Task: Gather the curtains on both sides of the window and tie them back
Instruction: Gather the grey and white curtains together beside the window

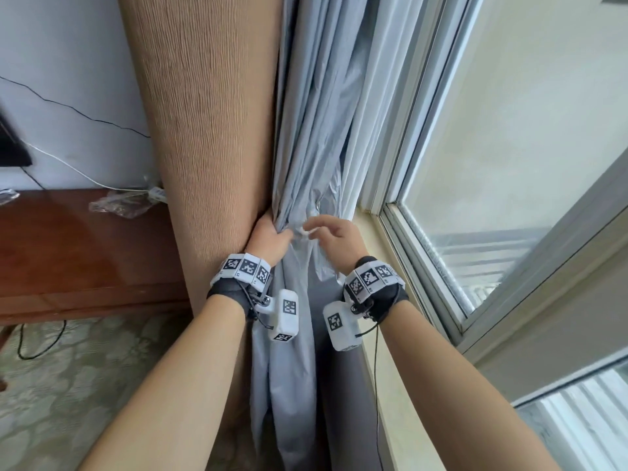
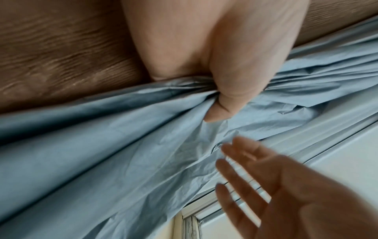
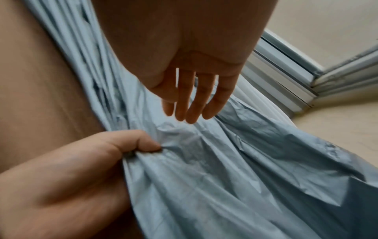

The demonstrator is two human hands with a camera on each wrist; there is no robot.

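Observation:
A tan ribbed curtain (image 1: 204,130) hangs at the left of the window, with its pale grey-blue lining (image 1: 319,130) bunched in folds beside it. My left hand (image 1: 272,237) grips a gathered bunch of the lining (image 2: 143,145) at waist height, thumb pressed over the folds. My right hand (image 1: 326,231) hovers just right of it with fingers (image 3: 190,105) straight and spread over the crumpled lining (image 3: 225,161), holding nothing. In the left wrist view the right hand (image 2: 276,186) shows blurred. No tie-back is visible.
The window frame (image 1: 401,198) and cream sill (image 1: 370,239) lie right of the curtain. A dark wooden table (image 1: 68,249) with crumpled plastic (image 1: 119,205) stands at the left against a wall with cables. Patterned floor (image 1: 68,385) lies below.

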